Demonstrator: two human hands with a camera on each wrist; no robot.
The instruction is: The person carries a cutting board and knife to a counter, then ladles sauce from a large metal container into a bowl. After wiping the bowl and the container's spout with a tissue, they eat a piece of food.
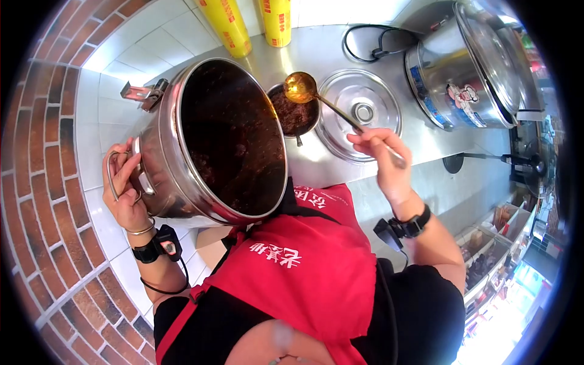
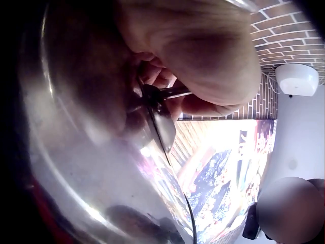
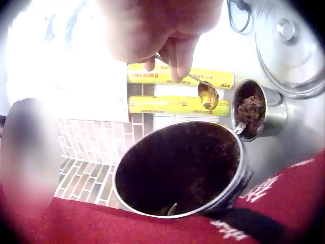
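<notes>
A large steel pot (image 1: 173, 140) with dark oily contents is tilted, its mouth toward the right. The left hand (image 1: 126, 182) grips its side handle; in the left wrist view the left hand (image 2: 198, 56) has fingers curled round that handle. Above the smaller steel pot (image 1: 317, 109), which holds dark red-brown chunky food (image 3: 251, 109), the right hand (image 1: 389, 161) holds a ladle (image 1: 301, 88) by its handle. The ladle bowl carries orange-brown oil. In the right wrist view the right hand (image 3: 162, 30) pinches the handle, the ladle bowl (image 3: 207, 96) near the big pot's rim (image 3: 152, 131).
A round steel lid (image 1: 359, 91) lies on the steel counter (image 1: 304, 167) right of the small pot. Two yellow rolls (image 1: 277, 24) stand at the back. A lidded steel pot (image 1: 450, 79) and a black cable (image 1: 365, 58) are at the right. A brick-patterned wall is at the left.
</notes>
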